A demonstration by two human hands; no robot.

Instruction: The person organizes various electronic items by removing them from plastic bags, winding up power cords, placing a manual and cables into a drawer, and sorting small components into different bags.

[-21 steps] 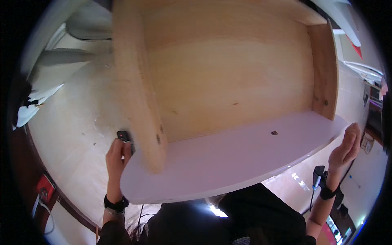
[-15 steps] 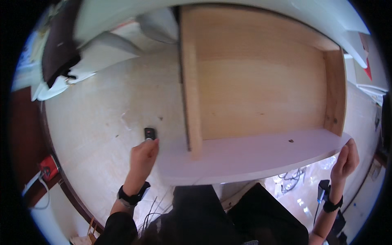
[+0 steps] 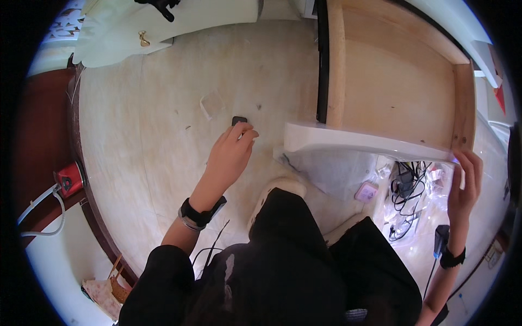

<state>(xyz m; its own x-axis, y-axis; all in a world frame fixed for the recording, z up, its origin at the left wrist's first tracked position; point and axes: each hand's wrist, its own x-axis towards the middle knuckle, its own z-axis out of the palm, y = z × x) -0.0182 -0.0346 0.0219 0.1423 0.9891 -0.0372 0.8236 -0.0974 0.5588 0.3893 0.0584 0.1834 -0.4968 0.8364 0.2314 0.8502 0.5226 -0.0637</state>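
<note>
Floor: beige glossy tile [image 3: 141,136], thin joint line at left, small dark specks. Left edge: dark red-brown wood panel [image 3: 46,119], red box [image 3: 69,179] against it, dark skirting strip [image 3: 99,220] along the floor, white wall [image 3: 51,266] lower left. Top left: pale curved-edge cabinet [image 3: 217,16], gold-coloured handle [image 3: 143,39]. Light bright, whitish; glare lower right.
</note>
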